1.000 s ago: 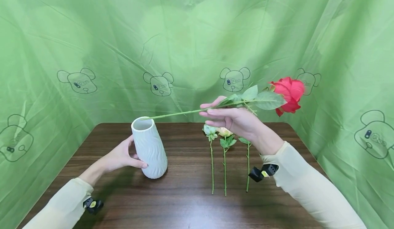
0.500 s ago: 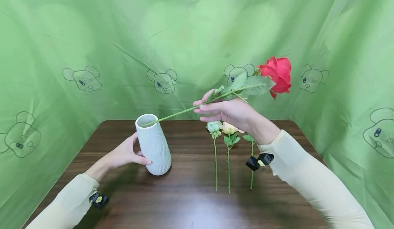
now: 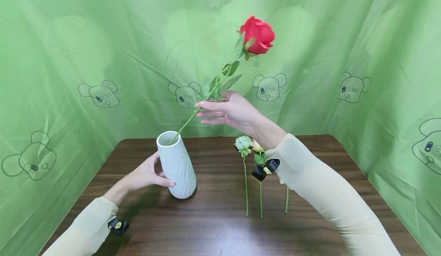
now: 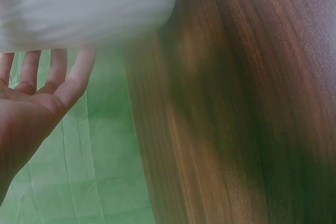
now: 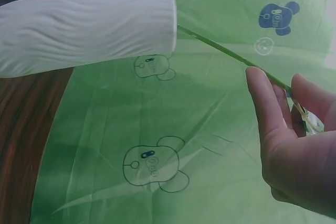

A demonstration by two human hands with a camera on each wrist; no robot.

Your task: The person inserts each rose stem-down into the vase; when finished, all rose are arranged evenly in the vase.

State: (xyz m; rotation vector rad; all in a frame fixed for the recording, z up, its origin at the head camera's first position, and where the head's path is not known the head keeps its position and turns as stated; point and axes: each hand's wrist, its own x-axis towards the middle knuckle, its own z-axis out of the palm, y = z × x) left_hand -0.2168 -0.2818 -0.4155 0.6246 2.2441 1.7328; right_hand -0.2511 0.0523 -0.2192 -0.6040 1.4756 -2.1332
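A white ribbed vase (image 3: 179,170) stands on the brown table, its mouth facing up. My left hand (image 3: 146,176) grips its lower side, thumb in front; in the left wrist view the fingers of the left hand (image 4: 50,90) reach behind the vase (image 4: 89,6). A red rose (image 3: 258,36) with green leaves slants up to the right. Its stem is pinched between thumb and fingers of my right hand (image 3: 234,112), above and right of the vase. In the right wrist view, the green stem (image 5: 220,48) runs into the vase mouth; its lower end is hidden inside.
On the wooden table (image 3: 213,221), right of the vase, lie a pale mint flower (image 3: 243,143), a pale yellow flower (image 3: 256,146) and a third stem (image 3: 286,201), partly covered by the right sleeve. A green curtain (image 3: 138,26) with bear drawings surrounds the table.
The right hand has moved left and swung the rose from nearly level to steeply slanted, bloom rising. The stem's end has gone from the rim into the vase. The left hand keeps its grip.
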